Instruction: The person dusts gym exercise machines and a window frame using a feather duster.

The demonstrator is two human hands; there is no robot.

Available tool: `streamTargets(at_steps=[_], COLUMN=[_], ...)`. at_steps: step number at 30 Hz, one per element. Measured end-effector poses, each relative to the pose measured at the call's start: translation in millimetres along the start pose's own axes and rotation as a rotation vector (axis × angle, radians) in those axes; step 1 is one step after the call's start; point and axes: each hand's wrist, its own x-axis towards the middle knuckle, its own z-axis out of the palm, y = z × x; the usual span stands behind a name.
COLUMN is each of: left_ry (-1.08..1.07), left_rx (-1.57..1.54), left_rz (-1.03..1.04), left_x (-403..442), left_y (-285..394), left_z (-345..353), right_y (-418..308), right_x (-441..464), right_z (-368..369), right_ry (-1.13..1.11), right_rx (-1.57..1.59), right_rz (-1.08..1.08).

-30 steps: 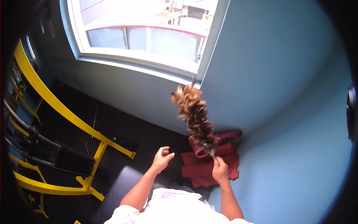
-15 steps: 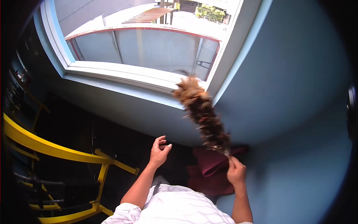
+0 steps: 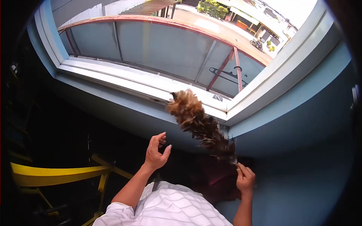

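Observation:
A brown feather duster (image 3: 202, 124) slants up and to the left from my right hand (image 3: 245, 177), which is closed around its thin handle. The orange-brown tip of the duster overlaps the lower ledge of the white window frame (image 3: 132, 86); whether it touches cannot be told. My left hand (image 3: 156, 153) is raised in front of the wall below the window, holding nothing. Its thumb stands apart from its slightly curled fingers.
A yellow metal rail (image 3: 56, 176) runs along the lower left. Light blue wall (image 3: 294, 162) fills the right side. Dark red material (image 3: 218, 177) lies low behind my right hand. Beyond the glass are a red-edged panel barrier (image 3: 162, 47) and a black clothes hanger (image 3: 228, 73).
The view has shifted, showing more of the window's right side. The duster's tip has moved slightly left and down along the ledge. My left hand has opened a little wider.

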Motion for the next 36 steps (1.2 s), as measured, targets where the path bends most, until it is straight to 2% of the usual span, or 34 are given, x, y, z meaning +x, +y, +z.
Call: streamTargets(at_steps=[2,3,5,6,8,10,12,15,16,19,20,23,25,28,33,35,36], left_ry=[0.095,0.125,0.168,0.174,0.183,0.161,0.163,0.227,0.256,0.435,0.479,0.543,0.562,0.558,0.584,0.666,0.687], left_rx=[0.010,0.032,0.055,0.071,0.096,0.106,0.117,0.173,0.193,0.381,0.392,0.463,0.443,0.354,0.276,0.239,0.266], left_rz=[-0.025,-0.048,-0.089,-0.043,-0.009,0.169,0.182,0.195,0.180,0.021,-0.050,-0.153,-0.230,-0.191,-0.098,-0.047,-0.034], left_x=[3,6,15,22,25,31,25,25,19,-7,-17,-40,-39,-8,44,53,53], left_y=[-15,-21,-25,-23,-11,3,12,3,-4,-24,-28,-45,-61,-74,-91,-100,-104], left_z=[-18,-25,-30,-27,-14,-1,6,-10,-22,-69,-82,-105,-108,-113,-160,-180,-195], right_y=[37,33,29,13,-15,-65,-96,-91,-66,16,43,31,-11,-78,-271,-337,-373], right_x=[-25,-20,-3,10,60,105,127,130,124,93,80,71,83,119,176,194,198], right_z=[-49,-64,-63,-56,5,71,122,92,74,12,-3,-6,25,113,253,328,351], right_ry=[0.061,0.089,-0.011,-0.090,-0.089,-0.168,-0.232,-0.202,-0.205,-0.280,-0.238,-0.218,-0.278,-0.344,-0.467,-0.479,-0.570], right_rx=[-0.114,-0.190,-0.199,-0.207,-0.100,-0.051,-0.052,-0.130,-0.099,0.001,-0.012,-0.070,-0.105,-0.093,-0.213,-0.101,-0.076], right_rz=[0.036,0.034,0.016,0.022,-0.118,-0.251,-0.302,-0.288,-0.295,-0.047,-0.076,-0.078,-0.080,-0.234,-0.450,-0.603,-0.683])
